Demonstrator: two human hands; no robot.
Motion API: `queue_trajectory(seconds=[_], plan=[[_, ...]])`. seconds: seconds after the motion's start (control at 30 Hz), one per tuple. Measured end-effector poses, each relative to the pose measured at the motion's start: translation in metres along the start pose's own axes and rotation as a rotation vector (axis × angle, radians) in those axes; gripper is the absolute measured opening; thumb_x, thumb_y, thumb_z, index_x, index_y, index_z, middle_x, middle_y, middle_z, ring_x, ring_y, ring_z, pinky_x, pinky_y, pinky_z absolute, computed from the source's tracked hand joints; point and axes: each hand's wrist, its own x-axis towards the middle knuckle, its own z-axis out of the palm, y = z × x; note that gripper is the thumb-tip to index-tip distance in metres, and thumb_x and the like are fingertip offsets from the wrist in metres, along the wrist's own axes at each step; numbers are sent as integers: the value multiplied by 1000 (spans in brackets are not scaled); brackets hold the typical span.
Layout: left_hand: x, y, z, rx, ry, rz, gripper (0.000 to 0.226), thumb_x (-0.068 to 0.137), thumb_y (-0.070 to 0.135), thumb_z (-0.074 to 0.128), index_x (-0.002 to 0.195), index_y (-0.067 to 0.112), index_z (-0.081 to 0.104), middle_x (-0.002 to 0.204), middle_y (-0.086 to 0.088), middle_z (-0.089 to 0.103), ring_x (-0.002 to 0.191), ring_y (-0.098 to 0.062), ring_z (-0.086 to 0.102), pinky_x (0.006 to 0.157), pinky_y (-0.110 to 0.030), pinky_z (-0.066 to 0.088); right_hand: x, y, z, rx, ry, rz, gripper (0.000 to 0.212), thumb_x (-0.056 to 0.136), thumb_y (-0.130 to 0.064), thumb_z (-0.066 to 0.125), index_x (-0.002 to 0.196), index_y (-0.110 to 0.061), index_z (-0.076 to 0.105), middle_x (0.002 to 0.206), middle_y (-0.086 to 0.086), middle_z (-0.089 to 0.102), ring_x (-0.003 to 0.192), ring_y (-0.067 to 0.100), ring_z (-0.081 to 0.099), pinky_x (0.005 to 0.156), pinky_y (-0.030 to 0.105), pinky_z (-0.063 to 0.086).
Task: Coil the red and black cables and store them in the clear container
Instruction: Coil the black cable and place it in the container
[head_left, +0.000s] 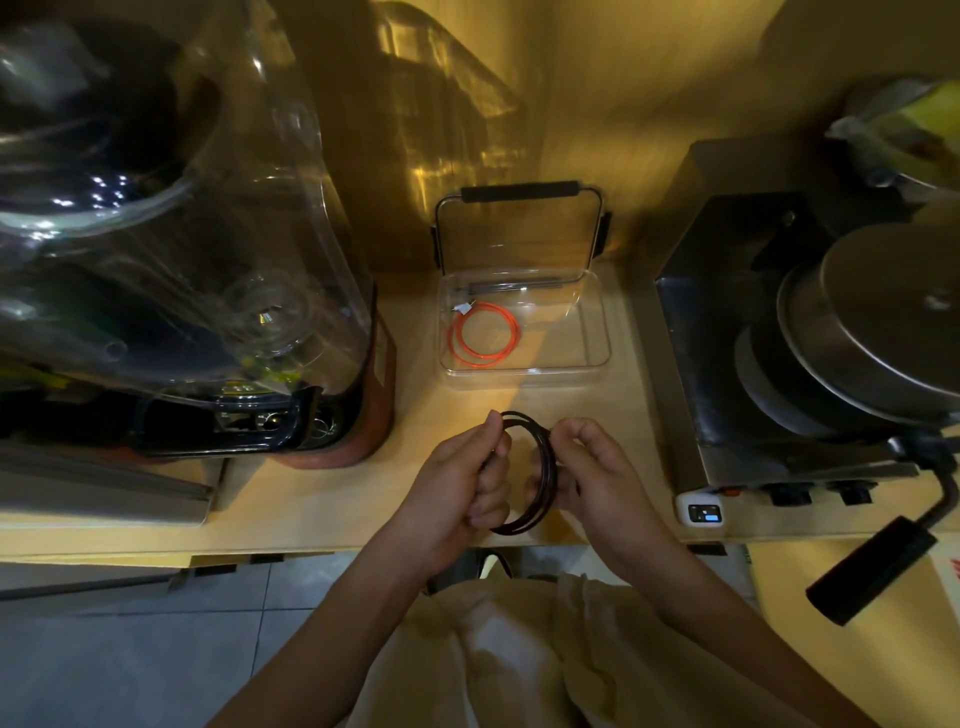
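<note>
The black cable (545, 457) is wound into a round coil that I hold above the counter's front edge. My left hand (457, 483) pinches the coil's left side and my right hand (597, 473) grips its right side. Beyond my hands stands the clear container (597, 332), open, with its lid (519, 234) tipped up against the wall. The red cable (484, 335) lies coiled in the container's left half, its white plug at the upper left.
A large blender with a clear cover (208, 234) fills the counter's left side. A steel appliance (810, 364) with a round lid and a black handle (872, 571) stands at the right. The wooden counter (322, 499) ends just below my hands.
</note>
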Motion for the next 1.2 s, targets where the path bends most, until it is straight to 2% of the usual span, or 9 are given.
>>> queue_trajectory(seconds=[0.17, 0.33, 0.47, 0.63, 0.73, 0.87, 0.93, 1.03, 1.2], plan=[[3, -1, -1, 28, 42, 2, 34, 97, 41, 48, 77, 14, 54, 49, 2, 24, 38, -9, 22, 38, -19, 23, 1, -2, 2, 121, -99, 72, 29, 105, -17, 36, 105, 3, 56, 63, 11, 53, 55, 24, 57, 57, 31, 51], [1, 1, 3, 75, 6, -42, 41, 99, 39, 46, 73, 9, 56, 54, -5, 44, 49, -20, 44, 50, -28, 41, 3, -1, 1, 218, -69, 116, 27, 105, -18, 39, 99, 0, 58, 54, 3, 41, 44, 14, 38, 45, 25, 38], [3, -1, 5, 39, 7, -47, 31, 98, 31, 49, 89, 5, 65, 57, -9, 49, 55, -26, 55, 57, -33, 51, 8, 1, -2, 204, -56, 100, 24, 103, -20, 42, 98, -2, 56, 51, 0, 33, 40, 9, 25, 38, 21, 23], [7, -5, 4, 53, 30, -10, 28, 92, 30, 54, 102, 4, 58, 55, -8, 49, 62, -27, 60, 65, -32, 53, 11, 1, -4, 171, -14, 100, 23, 102, -18, 46, 96, 0, 59, 48, -1, 34, 37, 8, 26, 34, 17, 21], [9, -6, 1, 151, 25, 23, 31, 90, 36, 55, 88, 6, 58, 56, -9, 52, 66, -28, 59, 71, -33, 51, 11, -1, -4, 178, 2, 79, 22, 101, -16, 48, 88, -2, 58, 48, -1, 33, 38, 7, 25, 35, 18, 20], [11, -7, -1, 354, 37, 48, 49, 97, 47, 47, 68, 9, 61, 62, -12, 60, 71, -27, 57, 79, -38, 46, 12, -4, -3, 187, 11, 48, 43, 101, -15, 48, 64, -20, 68, 50, 0, 30, 39, 8, 24, 36, 19, 19], [12, -8, -2, 465, 54, 45, 57, 97, 53, 43, 65, 11, 64, 68, -13, 64, 73, -25, 59, 81, -36, 45, 14, -5, -4, 195, 18, 48, 35, 101, -15, 49, 73, -16, 70, 51, 0, 30, 39, 7, 24, 36, 18, 20], [12, -11, -6, 512, 43, 49, 56, 96, 55, 42, 70, 13, 68, 74, -10, 67, 74, -20, 58, 80, -34, 44, 19, -4, -8, 180, 56, 51, 19, 101, -15, 50, 104, -2, 63, 52, 0, 31, 40, 7, 24, 37, 18, 20], [17, -10, -9, 354, 21, 61, 41, 95, 46, 45, 69, 18, 61, 77, -11, 65, 76, -24, 57, 73, -32, 46, 29, -7, -12, 237, 92, 46, 16, 101, -14, 47, 103, -5, 60, 54, 2, 34, 41, 7, 26, 37, 19, 21]])
